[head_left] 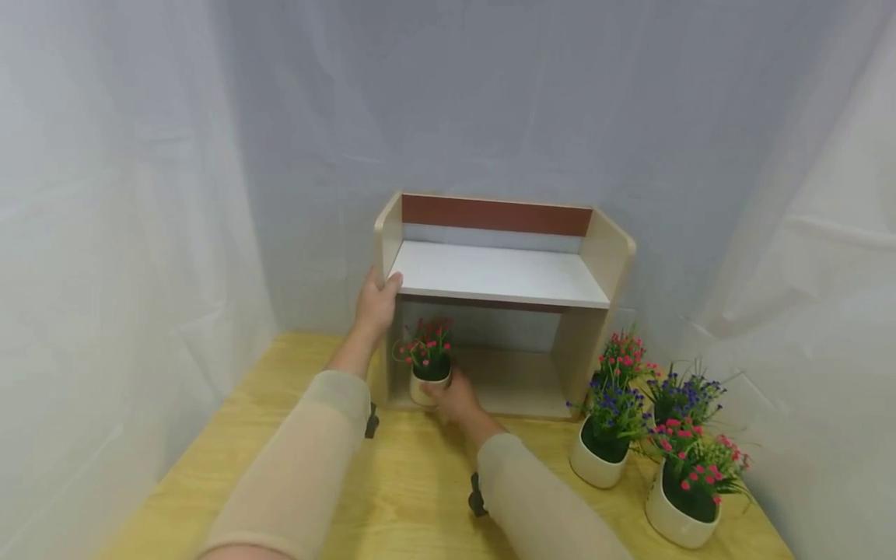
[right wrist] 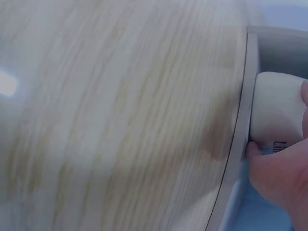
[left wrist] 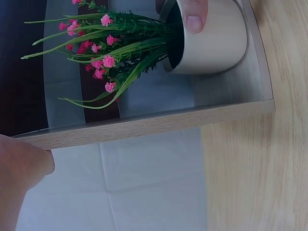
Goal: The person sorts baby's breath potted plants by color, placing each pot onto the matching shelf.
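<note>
A small two-tier desk shelf [head_left: 504,274] stands on the wooden table. My left hand [head_left: 376,305] grips the edge of its left side panel, thumb at the front near the upper board. In the lower compartment, close to that panel, is a white pot [left wrist: 219,41] of pink artificial flowers [head_left: 428,346]. My right hand [head_left: 456,397] holds this pot low on its right side; the right wrist view shows the pot [right wrist: 276,103] at the compartment's front edge, with part of some dark lettering visible. Most of the right hand's fingers are hidden in the left wrist view.
Several more potted flowers stand right of the shelf: a blue one [head_left: 607,435], a pink one [head_left: 689,490] nearest me, another blue one [head_left: 682,398] and a pink one [head_left: 624,354] behind. The table [head_left: 392,482] reaches toward me. Pale sheeting [head_left: 490,101] hangs behind and at both sides.
</note>
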Tool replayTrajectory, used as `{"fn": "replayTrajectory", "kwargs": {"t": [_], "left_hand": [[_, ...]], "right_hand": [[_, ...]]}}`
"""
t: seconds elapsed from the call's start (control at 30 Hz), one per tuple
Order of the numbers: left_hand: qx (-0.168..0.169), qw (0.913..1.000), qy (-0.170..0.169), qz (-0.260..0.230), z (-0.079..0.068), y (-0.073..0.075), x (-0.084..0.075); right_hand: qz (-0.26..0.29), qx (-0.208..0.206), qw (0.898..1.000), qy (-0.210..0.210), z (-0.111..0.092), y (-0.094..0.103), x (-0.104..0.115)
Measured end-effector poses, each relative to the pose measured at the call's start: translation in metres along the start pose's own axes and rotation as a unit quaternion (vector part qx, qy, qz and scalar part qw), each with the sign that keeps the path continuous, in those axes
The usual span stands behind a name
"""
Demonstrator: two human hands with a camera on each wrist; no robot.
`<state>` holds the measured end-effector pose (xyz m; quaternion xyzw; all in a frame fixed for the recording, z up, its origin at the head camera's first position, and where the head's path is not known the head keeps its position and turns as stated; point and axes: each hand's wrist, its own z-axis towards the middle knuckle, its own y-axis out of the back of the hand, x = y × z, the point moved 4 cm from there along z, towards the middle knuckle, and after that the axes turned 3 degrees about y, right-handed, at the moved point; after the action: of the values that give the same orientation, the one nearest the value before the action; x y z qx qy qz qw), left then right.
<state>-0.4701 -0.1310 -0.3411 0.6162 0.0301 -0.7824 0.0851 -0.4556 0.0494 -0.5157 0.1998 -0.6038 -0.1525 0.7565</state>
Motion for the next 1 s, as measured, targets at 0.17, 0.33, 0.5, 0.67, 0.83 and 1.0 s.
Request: {"fn": "replayTrajectory", "kwargs": {"t": [0.17, 0.33, 0.5, 0.67, 0.83, 1.0], "left_hand": [[0.001, 1.0, 0.002, 0.004, 0.0, 0.001, 0.0], [-0.002, 0.9999, 0.005, 0.014, 0.002, 0.003, -0.004], [-0.005, 0.9999, 0.001, 0.014, 0.005, 0.006, -0.01], [0.001, 1.0, 0.001, 0.009, 0.005, 0.005, -0.012], [0.004, 0.9999, 0.005, 0.015, 0.005, 0.003, -0.011], [0.006, 0.9999, 0.005, 0.01, 0.006, 0.002, -0.011]], "right_hand": [[-0.01, -0.012, 1.0, -0.016, -0.003, 0.002, 0.004], [0.02, -0.015, 0.999, -0.04, -0.007, 0.005, 0.005], [0.04, -0.026, 0.997, -0.055, -0.011, 0.016, 0.005], [0.044, -0.054, 0.997, -0.042, -0.023, 0.035, 0.011], [0.078, -0.074, 0.994, -0.021, -0.038, 0.052, 0.016], [0.121, -0.078, 0.989, -0.016, -0.055, 0.064, 0.015]]}}
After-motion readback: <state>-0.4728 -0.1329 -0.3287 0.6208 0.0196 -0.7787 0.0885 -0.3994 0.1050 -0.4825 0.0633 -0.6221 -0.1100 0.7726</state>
